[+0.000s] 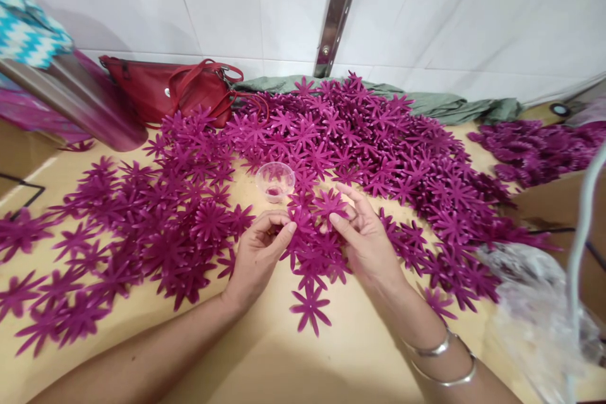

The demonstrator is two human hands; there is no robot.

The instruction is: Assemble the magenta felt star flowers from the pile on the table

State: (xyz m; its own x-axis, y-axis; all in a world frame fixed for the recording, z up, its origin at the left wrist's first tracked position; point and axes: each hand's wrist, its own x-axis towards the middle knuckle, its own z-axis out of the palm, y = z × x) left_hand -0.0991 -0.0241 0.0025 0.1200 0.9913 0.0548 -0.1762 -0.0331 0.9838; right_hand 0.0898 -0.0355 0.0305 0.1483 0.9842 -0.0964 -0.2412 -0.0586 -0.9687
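Note:
My right hand (372, 237) pinches a purple artificial flower piece (330, 203) with several narrow petals between thumb and fingers. The fingers of my left hand (258, 252) are closed, thumb against forefinger, at the edge of another purple flower piece (300, 222). Between and below both hands lies a small heap of the same flower pieces (318, 259), partly hidden by the fingers. Closest to me, a single flower piece (310, 309) lies flat on the table (284, 353). Just beyond my left hand stands a small clear plastic cup (275, 182) with something small and dark pink inside.
Loose flower pieces (165, 233) spread at left, and a large pile (360, 132) rises behind. A red handbag (175, 91) and a tall tumbler (95, 98) stand at back left. A clear plastic bag (530, 309) and a pale cable (580, 233) are at right.

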